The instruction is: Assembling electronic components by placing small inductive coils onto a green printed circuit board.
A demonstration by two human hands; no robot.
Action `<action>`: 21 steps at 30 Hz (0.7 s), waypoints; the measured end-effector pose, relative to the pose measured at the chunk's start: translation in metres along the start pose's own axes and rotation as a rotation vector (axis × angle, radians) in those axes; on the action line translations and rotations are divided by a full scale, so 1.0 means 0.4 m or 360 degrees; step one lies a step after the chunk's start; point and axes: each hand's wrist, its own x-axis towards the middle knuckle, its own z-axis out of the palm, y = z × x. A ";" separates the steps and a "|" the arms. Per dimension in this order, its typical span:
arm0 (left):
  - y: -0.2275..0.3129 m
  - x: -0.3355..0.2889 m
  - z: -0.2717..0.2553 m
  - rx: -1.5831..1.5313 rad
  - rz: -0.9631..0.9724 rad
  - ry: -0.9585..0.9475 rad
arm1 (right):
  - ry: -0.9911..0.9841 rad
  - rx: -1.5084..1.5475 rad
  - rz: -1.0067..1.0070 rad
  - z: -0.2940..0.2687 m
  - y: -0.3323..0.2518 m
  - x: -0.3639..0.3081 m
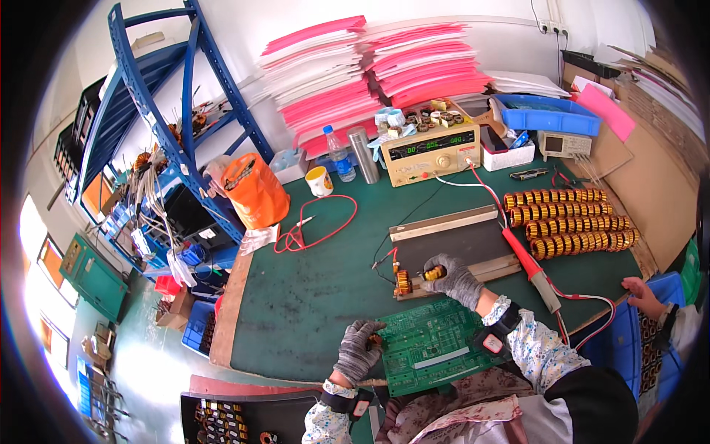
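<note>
My right hand (457,283), in a grey knit glove, grips a small toroidal coil (434,273) with yellow and copper winding. It is held above the near wooden strip of a dark fixture board (447,246). Just left of it another toroidal coil (403,283) stands at the fixture's corner, beside red and black test leads (394,260). My left hand (358,352), also gloved, is closed around a copper-coloured coil (376,340), mostly hidden by the fingers. Between my hands and body lies a green circuit board (433,344), its left edge by my left hand.
Rows of toroidal coils (573,222) stand at the right. A bench power supply (433,154), bottle (339,155), cup (319,181) and orange bag (255,192) line the back. A red-handled probe (529,263) lies at right. Another person's hand (643,297) is above a blue crate (669,288).
</note>
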 end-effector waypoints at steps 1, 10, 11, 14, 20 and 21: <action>-0.002 0.000 0.000 0.0037 0.0002 -0.0021 | 0.0001 -0.0003 0.0000 0.006 0.004 -0.001; -0.003 0.012 0.007 0.0255 0.0098 0.0072 | 0.0250 -0.1128 -0.0768 0.078 0.019 -0.004; 0.000 0.011 0.004 0.0254 0.0101 0.0070 | 0.0252 -0.1130 -0.0767 0.083 0.013 -0.002; 0.023 0.013 -0.006 0.0150 0.0084 0.0033 | 0.0059 -0.0929 -0.0624 0.079 -0.005 -0.011; 0.091 -0.002 0.004 0.0165 0.0277 0.0151 | 0.0338 -0.0894 -0.0745 0.079 -0.093 -0.128; 0.132 0.002 0.000 0.0150 0.0370 0.0180 | -0.0317 -0.0086 -0.0195 0.088 -0.089 -0.146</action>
